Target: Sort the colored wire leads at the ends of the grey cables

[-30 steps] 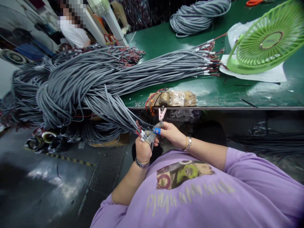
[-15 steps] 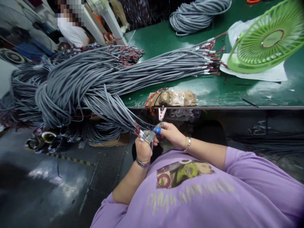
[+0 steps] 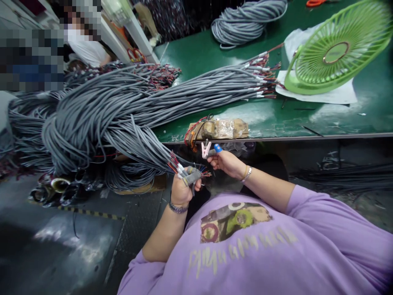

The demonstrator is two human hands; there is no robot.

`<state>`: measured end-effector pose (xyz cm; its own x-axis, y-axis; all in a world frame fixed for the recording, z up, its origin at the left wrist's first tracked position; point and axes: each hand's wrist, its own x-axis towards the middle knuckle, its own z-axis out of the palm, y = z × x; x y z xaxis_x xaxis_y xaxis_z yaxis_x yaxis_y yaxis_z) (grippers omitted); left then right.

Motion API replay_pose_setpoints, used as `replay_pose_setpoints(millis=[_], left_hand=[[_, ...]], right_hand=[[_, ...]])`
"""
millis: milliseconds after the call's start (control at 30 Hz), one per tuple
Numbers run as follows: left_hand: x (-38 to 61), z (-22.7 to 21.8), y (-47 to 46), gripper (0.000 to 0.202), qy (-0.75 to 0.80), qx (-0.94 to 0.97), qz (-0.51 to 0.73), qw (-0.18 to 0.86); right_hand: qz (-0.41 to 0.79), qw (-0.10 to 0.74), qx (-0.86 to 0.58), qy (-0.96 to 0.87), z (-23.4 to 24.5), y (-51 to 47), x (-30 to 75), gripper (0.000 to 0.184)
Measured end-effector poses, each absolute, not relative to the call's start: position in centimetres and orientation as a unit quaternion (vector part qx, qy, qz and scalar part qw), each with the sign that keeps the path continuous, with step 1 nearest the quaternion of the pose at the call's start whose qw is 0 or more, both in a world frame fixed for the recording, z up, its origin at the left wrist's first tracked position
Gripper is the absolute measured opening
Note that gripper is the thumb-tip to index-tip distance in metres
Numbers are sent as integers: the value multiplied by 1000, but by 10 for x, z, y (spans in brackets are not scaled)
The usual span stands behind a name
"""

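My left hand (image 3: 181, 189) is closed around the ends of several grey cables (image 3: 150, 143), and grey covers wrap some of its fingers. Thin coloured wires (image 3: 205, 173) fan out to the right beyond these fingers. White wrapped cable ends with red wires (image 3: 178, 166) stick up beside the hand. My right hand (image 3: 229, 163) is apart from the left, its fingers curled and the thumb, wrapped in blue, raised. Its grey-covered fingertip is close to a pink clothes peg (image 3: 206, 150) at the table edge; whether it touches the peg or pinches something small, I cannot tell.
A wooden block (image 3: 233, 128) with tape and wires sits at the edge of the green table (image 3: 331, 123). The large grey cable bundle (image 3: 92, 110) spreads across the left. A green fan (image 3: 334, 53) and a cable coil (image 3: 245, 22) stand farther back. A person (image 3: 86, 45) is at upper left.
My right hand has come away from the left and moved up toward the clothes peg. The coloured wires beyond my left hand now show. The view has shifted slightly.
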<state>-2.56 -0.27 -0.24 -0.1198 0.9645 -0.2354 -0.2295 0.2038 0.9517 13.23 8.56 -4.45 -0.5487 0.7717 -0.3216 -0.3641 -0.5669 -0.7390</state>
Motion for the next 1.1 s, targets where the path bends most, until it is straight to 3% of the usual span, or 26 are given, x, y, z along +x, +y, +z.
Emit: replay_pose_setpoints(millis=[200,800,1100], left_hand=[[-26,1,19,26,492,380,470,627],[-22,-6,33,32,483,384,452,644],[-21,-3,26,30,500,369,464,631]], right_hand=[[815,359,-276,-362,-29,98,124,48],[810,422,-290,-288,-21,96,111,52],[848,359,-294,-256,-22,98,120,48]])
